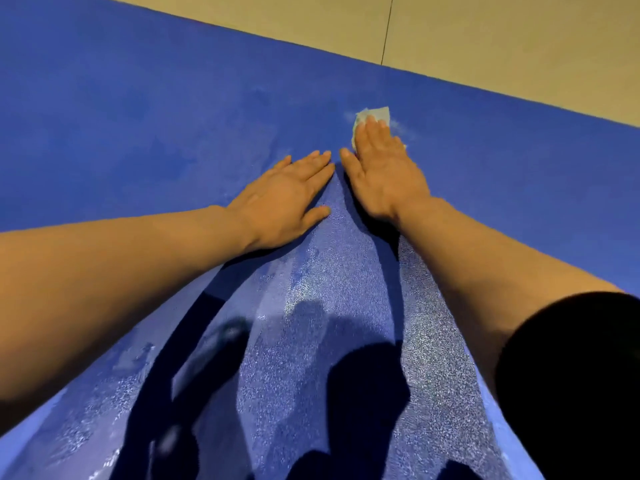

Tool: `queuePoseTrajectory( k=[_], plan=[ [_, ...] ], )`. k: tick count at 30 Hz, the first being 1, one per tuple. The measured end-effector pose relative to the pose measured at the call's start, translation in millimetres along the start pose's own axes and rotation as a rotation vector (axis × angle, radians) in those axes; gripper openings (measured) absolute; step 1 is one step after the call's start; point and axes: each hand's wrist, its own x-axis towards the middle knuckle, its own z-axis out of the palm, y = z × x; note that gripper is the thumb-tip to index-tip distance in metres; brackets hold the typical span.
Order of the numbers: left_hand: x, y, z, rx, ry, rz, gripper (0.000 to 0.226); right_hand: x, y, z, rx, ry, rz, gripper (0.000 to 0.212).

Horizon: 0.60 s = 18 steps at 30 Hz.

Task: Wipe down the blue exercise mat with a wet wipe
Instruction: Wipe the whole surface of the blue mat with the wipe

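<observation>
The blue exercise mat [138, 126] fills most of the head view, shiny and wet-looking in the near middle. My right hand [382, 169] lies flat with straight fingers on a pale wet wipe [374, 114], pressing it against the mat near the far edge. Only the wipe's far corner and sides show past the fingertips. My left hand [287, 195] rests flat on the mat just left of the right hand, fingers straight, holding nothing.
Beige tiled floor [485, 36] runs beyond the mat's far edge, with one dark joint line. Dark shadows of my head and arms fall on the near part of the mat. A black sleeve [571, 375] covers my right upper arm.
</observation>
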Motion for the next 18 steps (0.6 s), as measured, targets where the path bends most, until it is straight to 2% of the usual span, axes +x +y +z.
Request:
queuePoseTrajectory(
  k=[5,6,10,13,15,18],
  plan=[
    [27,-11,-7,0.018,0.069,-0.036,0.064,-10,13,2,-0.115,0.028,-0.242,0.061],
    [32,-16,-6,0.041,0.07,-0.046,0.065,0,22,-3,-0.129,0.037,-0.237,0.061],
    [35,-24,8,0.084,0.151,-0.041,0.069,28,45,-20,-0.103,0.015,-0.001,0.062],
    [36,-24,12,0.107,0.19,-0.051,0.073,36,30,-12,-0.083,0.063,0.094,0.066],
    [37,-23,12,0.104,0.194,-0.058,0.072,45,11,-6,-0.046,0.062,0.089,0.066],
    [40,-23,13,0.101,0.206,-0.062,0.072,59,10,-12,-0.046,0.059,-0.046,0.063]
  ],
)
